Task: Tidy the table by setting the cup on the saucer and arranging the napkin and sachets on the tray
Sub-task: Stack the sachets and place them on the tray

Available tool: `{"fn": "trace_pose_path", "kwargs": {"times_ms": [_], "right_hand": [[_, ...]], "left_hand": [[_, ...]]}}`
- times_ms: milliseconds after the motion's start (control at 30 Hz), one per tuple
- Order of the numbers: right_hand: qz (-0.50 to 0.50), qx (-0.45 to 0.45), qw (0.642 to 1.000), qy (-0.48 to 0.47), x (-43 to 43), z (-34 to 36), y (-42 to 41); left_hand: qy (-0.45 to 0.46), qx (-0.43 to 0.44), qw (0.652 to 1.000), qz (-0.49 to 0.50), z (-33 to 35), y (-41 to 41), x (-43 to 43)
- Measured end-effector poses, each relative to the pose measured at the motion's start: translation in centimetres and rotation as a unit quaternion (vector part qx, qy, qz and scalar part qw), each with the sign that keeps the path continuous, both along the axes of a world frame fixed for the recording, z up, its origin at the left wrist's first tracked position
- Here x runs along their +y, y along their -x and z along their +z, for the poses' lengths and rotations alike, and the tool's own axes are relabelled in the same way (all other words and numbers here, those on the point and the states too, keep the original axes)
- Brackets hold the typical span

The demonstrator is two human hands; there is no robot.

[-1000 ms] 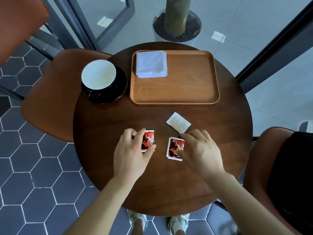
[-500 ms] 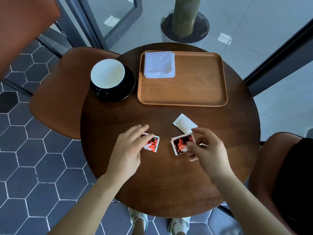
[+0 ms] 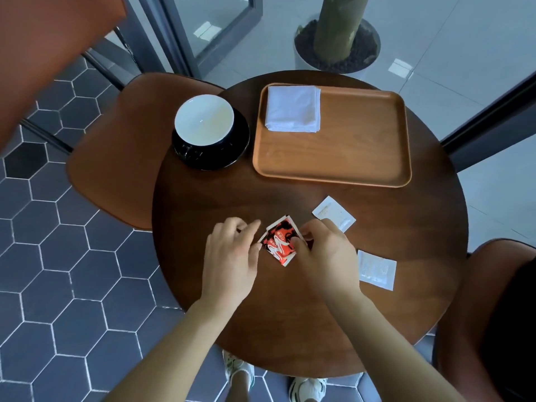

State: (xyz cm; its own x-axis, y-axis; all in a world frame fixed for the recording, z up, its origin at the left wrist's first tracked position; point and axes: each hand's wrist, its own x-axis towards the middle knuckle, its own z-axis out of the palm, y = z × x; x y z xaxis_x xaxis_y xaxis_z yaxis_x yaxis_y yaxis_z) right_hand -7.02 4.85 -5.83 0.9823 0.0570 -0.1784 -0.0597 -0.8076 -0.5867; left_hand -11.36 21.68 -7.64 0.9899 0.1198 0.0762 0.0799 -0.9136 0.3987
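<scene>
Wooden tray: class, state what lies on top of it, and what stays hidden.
Only a folded white napkin lies on the wooden tray, in its far left corner. The rest shows bare wood. The tray surface beneath the napkin is covered.

2 bare forearms, 2 white lace-up trainers with greenish trim.
</scene>
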Motion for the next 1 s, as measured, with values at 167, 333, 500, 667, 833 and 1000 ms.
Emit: {"fn": "trace_pose_path", "kwargs": {"times_ms": [167,333,500,667,833,1000], "right_hand": [[0.041,0.01,0.999,0.016,-0.2,-0.1,-0.6],[0.085,-0.013,0.994,0.068,0.5,-0.3,-0.3],[0.056,0.039,0.997,0.039,0.9,-0.3,-0.3],[0.014,0.086,0.996,0.025,1.0,-0.5,-0.5],[-0.007,0.1,0.995,0.003,0.5,-0.5,-0.6],[-0.033,0.105,0.991,-0.07,0.1,-0.8,-0.4]], "left_hand": [[0.114,0.044,0.984,0.126,1.0,1.5,-2.2],[0.244,0.11,0.933,0.242,2.0,1.3,-4.2],[0.412,0.161,0.837,0.321,2.7,0.2,-5.0],[0.488,0.167,0.765,0.386,2.5,-0.4,-5.2],[0.506,0.159,0.747,0.401,2.5,-1.0,-5.7],[0.467,0.161,0.791,0.361,2.7,-1.5,-5.9]]}}
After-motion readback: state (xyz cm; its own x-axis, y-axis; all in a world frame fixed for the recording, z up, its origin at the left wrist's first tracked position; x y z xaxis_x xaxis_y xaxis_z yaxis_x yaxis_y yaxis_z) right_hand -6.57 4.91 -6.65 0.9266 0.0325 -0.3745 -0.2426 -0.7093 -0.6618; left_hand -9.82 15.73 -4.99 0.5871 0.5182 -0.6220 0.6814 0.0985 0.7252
